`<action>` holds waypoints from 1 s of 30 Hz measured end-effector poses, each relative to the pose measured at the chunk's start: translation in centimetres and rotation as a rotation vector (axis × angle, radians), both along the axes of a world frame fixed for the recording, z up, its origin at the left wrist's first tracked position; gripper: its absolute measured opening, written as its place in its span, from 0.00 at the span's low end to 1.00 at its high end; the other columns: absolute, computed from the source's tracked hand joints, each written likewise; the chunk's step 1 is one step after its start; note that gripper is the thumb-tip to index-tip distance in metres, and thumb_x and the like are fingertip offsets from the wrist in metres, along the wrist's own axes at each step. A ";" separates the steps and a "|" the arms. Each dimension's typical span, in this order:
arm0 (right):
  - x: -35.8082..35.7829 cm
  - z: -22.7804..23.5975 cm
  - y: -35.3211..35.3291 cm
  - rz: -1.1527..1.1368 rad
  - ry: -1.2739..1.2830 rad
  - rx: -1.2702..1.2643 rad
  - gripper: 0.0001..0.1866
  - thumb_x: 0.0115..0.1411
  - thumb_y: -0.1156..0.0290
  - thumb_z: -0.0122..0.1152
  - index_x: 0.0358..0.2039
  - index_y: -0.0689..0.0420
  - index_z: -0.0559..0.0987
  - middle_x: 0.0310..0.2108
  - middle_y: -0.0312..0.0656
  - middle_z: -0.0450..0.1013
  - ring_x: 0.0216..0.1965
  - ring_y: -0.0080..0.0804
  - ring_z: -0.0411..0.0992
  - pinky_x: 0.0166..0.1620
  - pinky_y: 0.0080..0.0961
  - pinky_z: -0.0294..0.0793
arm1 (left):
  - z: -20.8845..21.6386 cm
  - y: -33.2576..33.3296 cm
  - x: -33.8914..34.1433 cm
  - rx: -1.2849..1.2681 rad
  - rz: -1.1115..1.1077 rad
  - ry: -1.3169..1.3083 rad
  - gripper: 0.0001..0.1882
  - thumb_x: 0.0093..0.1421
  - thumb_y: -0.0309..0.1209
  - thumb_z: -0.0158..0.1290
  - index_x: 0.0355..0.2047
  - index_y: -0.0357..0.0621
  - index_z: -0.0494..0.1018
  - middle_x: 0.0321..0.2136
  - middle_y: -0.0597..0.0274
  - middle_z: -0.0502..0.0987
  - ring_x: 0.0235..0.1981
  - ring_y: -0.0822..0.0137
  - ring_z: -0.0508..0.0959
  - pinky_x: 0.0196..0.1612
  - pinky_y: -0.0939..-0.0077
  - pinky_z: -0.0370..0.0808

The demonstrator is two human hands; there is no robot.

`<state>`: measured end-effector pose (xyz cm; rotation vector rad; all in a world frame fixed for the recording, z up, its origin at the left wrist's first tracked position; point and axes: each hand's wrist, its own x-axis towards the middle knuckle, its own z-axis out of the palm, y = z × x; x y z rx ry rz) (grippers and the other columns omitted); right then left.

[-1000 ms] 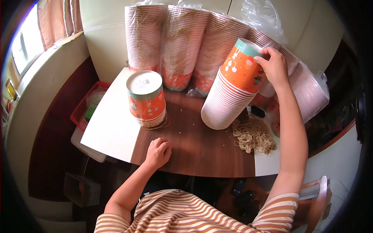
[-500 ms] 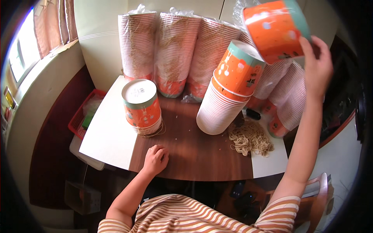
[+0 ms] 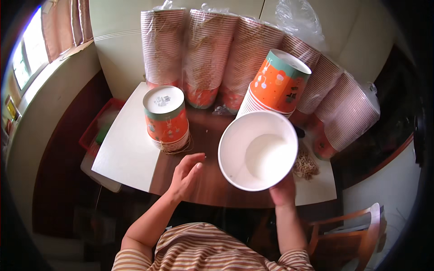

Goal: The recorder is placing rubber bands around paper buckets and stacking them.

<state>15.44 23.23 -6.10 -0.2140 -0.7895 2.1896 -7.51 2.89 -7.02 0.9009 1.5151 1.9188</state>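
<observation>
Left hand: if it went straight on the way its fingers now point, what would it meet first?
The left hand would probably meet the open paper tub in the right hand, though depth is unclear and it might pass beneath.

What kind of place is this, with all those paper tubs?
Perhaps a room in a home used as a small workspace: there's a curtained window, a wooden chair, and wrapped stacks of paper tubs on the table.

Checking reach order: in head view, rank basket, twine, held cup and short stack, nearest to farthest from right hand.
From the right hand:
1. Held cup: touching it.
2. Twine: just ahead, to its right.
3. Short stack: ahead, left.
4. Basket: far left.
</observation>
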 end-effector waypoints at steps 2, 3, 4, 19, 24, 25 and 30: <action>-1.3 -2.1 -2.0 -0.012 -0.131 -0.041 0.13 0.62 0.63 0.52 0.43 0.57 0.73 0.40 0.38 0.72 0.41 0.27 0.71 0.40 0.25 0.76 | 1.9 0.0 0.0 0.021 -0.131 -0.096 0.25 0.60 0.36 0.51 0.55 0.38 0.63 0.46 0.60 0.72 0.45 0.72 0.71 0.49 0.76 0.67; -1.5 -3.2 -3.0 -0.027 -0.207 0.006 0.13 0.61 0.61 0.54 0.41 0.54 0.74 0.37 0.35 0.73 0.39 0.24 0.72 0.38 0.22 0.75 | 2.7 0.2 0.3 0.035 -0.150 -0.133 0.26 0.60 0.35 0.52 0.55 0.36 0.62 0.46 0.59 0.72 0.46 0.71 0.71 0.50 0.76 0.67; -1.6 -4.7 -3.4 0.020 -0.217 -0.052 0.13 0.61 0.61 0.54 0.42 0.54 0.74 0.38 0.35 0.73 0.39 0.23 0.72 0.39 0.22 0.75 | 3.6 0.2 0.5 -0.044 -0.137 -0.063 0.27 0.58 0.31 0.52 0.56 0.34 0.60 0.46 0.58 0.71 0.45 0.72 0.71 0.49 0.77 0.68; -5.2 4.7 -0.8 0.213 -0.761 0.939 0.23 0.54 0.71 0.59 0.50 0.64 0.71 0.39 0.37 0.74 0.21 0.14 0.64 0.27 0.15 0.68 | 5.7 2.5 -2.8 -0.300 -0.411 0.326 0.15 0.56 0.23 0.47 0.44 0.31 0.71 0.30 0.57 0.77 0.31 0.73 0.76 0.36 0.79 0.73; -6.4 5.1 -1.0 0.129 -0.835 0.946 0.13 0.56 0.77 0.53 0.42 0.66 0.76 0.31 0.39 0.77 0.29 0.17 0.73 0.32 0.16 0.72 | 5.0 2.9 -3.6 -0.239 -0.228 0.190 0.15 0.59 0.26 0.51 0.45 0.30 0.71 0.36 0.58 0.77 0.38 0.74 0.75 0.43 0.79 0.72; -6.2 5.0 -0.8 0.096 -0.810 0.929 0.13 0.56 0.78 0.53 0.42 0.67 0.76 0.31 0.40 0.77 0.29 0.18 0.74 0.32 0.16 0.73 | 4.9 2.5 -3.8 -0.261 -0.194 0.206 0.17 0.58 0.28 0.53 0.45 0.30 0.71 0.36 0.58 0.77 0.38 0.74 0.75 0.42 0.80 0.72; -6.1 4.4 -0.6 0.037 -0.875 0.906 0.12 0.56 0.82 0.51 0.42 0.69 0.74 0.33 0.41 0.76 0.29 0.20 0.74 0.32 0.16 0.74 | 4.7 1.1 -3.4 -0.355 -0.221 0.092 0.19 0.56 0.28 0.55 0.46 0.30 0.71 0.36 0.61 0.77 0.37 0.76 0.75 0.42 0.81 0.72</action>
